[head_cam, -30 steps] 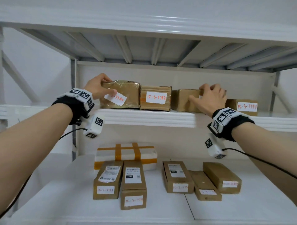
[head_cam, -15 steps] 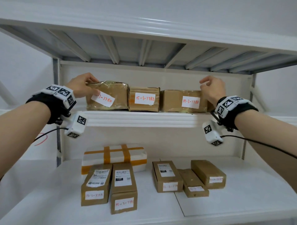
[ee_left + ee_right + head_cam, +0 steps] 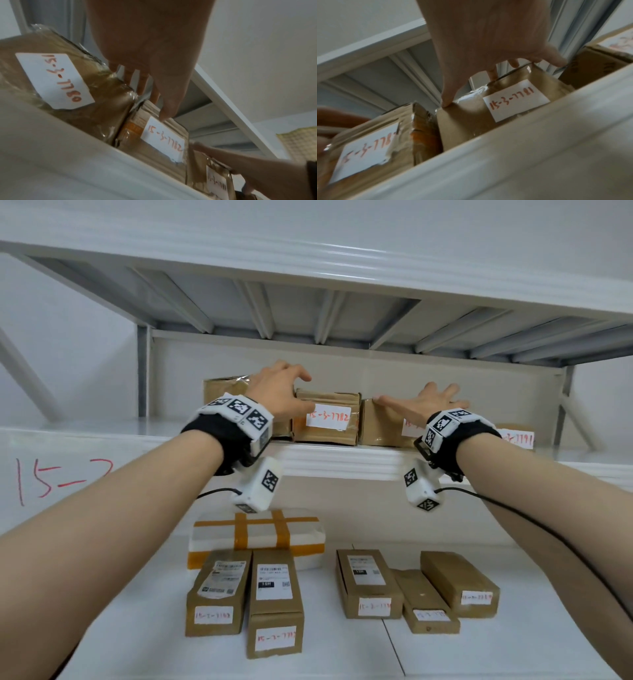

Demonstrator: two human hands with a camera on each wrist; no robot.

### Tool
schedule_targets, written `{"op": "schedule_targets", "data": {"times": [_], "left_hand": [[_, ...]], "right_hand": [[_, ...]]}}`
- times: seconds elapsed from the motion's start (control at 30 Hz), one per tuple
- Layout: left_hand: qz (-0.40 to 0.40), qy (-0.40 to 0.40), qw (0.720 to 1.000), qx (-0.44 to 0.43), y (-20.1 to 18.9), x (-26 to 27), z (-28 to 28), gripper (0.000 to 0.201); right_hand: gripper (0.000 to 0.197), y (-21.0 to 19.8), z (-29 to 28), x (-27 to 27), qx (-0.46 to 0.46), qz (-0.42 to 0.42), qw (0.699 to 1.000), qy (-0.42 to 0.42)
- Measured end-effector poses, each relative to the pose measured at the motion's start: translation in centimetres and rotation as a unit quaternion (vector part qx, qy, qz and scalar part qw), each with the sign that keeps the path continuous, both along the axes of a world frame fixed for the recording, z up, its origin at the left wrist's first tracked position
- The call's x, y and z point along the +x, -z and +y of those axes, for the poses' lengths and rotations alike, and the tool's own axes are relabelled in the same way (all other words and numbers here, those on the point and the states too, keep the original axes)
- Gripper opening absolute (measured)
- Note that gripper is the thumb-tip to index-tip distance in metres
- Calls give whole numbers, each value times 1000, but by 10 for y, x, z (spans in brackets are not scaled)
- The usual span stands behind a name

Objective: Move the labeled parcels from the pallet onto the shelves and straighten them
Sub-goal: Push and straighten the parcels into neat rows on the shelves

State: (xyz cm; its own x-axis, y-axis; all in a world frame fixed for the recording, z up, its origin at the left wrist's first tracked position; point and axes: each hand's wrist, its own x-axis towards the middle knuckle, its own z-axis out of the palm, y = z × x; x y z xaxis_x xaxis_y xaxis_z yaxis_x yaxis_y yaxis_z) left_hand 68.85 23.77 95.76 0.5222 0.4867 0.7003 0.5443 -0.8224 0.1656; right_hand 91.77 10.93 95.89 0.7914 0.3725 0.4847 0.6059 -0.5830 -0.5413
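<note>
1. Our left hand (image 3: 277, 392) reaches over the upper shelf (image 3: 342, 462), fingers curled over the top where the plastic-wrapped box (image 3: 56, 81) marked 15-3-7780 meets the middle box (image 3: 327, 419) marked 15-3-7782, thumb on the latter's front. The wrapping looks slick, so a hard shove could make our fingers slip, we think.
2. The middle box stands at the shelf's front edge, touching its neighbours on both sides. Squeezed unevenly from both sides, it could twist or creep forward and tip off.
3. Our right hand (image 3: 423, 405) lies spread on the box (image 3: 496, 108) marked 15-3-7781, thumb at its upper front corner, fingers reaching over the top. It pinches nothing, so the box can only be nudged, and pushing on a corner may skew it.
4. The far-right box (image 3: 517, 434) sits just beside; a careless elbow could knock it.
5. Below, the lower boxes (image 3: 274, 604) rest on the lower shelf (image 3: 513, 652), where a falling parcel would land.
</note>
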Motion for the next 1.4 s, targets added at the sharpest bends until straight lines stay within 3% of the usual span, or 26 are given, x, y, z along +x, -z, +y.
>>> {"op": "schedule_targets", "data": {"times": [0.1,0.3,0.5,0.6,0.7,0.77,1.1,1.4], "left_hand": [[19,-35,999,15,1,9,-4,48],[30,-36,999,11,-2,9,-1,42],[35,-50,998,24,-3,13,-5,39],[41,-83,995,34,-7,23,-15,56],[56,-123,990,42,-11,42,-26,95],[50,-139,989,18,-13,56,-29,109],[64,-161,984,-41,-10,99,-28,105],[-58,-112,992,-12,-59,72,-48,110]], "right_hand": [[122,1,11,-8,-9,-23,1000,-7],[106,1,22,-10,-33,-62,996,-57],[111,4,21,1,-46,-43,996,-62],[108,3,17,10,-44,-54,995,-73],[94,0,13,14,-49,-61,994,-78],[89,-3,12,17,-60,-64,993,-82],[65,3,-9,42,-20,-48,997,-61],[63,4,-18,47,-29,-7,993,-116]]}}
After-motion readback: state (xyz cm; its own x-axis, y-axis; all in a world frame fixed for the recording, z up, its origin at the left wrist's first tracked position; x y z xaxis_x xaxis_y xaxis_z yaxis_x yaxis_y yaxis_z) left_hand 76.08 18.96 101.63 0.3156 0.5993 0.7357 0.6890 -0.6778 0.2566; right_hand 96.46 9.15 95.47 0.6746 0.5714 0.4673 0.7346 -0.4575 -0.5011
